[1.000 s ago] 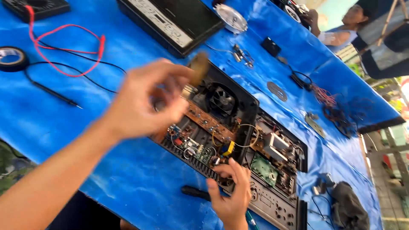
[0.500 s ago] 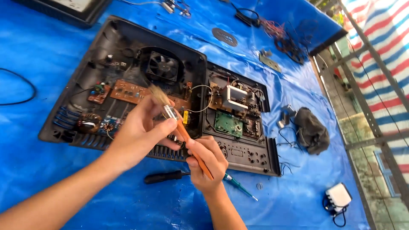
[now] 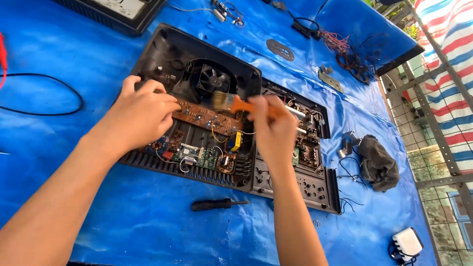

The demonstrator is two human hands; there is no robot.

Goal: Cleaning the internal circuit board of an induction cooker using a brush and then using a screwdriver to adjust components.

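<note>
**Brush over an opened appliance on a blue-covered desk**

Nearest the viewer, a black screwdriver [image 3: 217,204] lies flat on the blue plastic sheet [image 3: 74,187] that covers the desk, just in front of the appliance and between the two forearms. At the near right corner sits a small white box [image 3: 407,242] with a dark cord.

Further in lies the opened black appliance case [image 3: 162,44], its insides facing up. The left hand [image 3: 140,116] rests on the left part of the case, its grip closed loosely, fingertips touching the edge of the brown circuit board [image 3: 207,117]; it holds nothing that can be seen. The right hand [image 3: 273,130] has its grip clamped on the orange handle of a paintbrush [image 3: 231,102]. The bristles point left and sit just above the brown board, right below the round black fan [image 3: 213,80]. A smaller green board [image 3: 202,156] lies nearer, at the case's front edge.

To the right of the case, a dark crumpled cloth [image 3: 378,162] lies on the sheet beside a small metal part [image 3: 347,144].

Farther back are a flat oval metal plate [image 3: 280,49], a tangle of thin wires [image 3: 345,47], and a second black device [image 3: 118,12] at the far left edge. A black cable [image 3: 47,93] curves across the left side.
</note>
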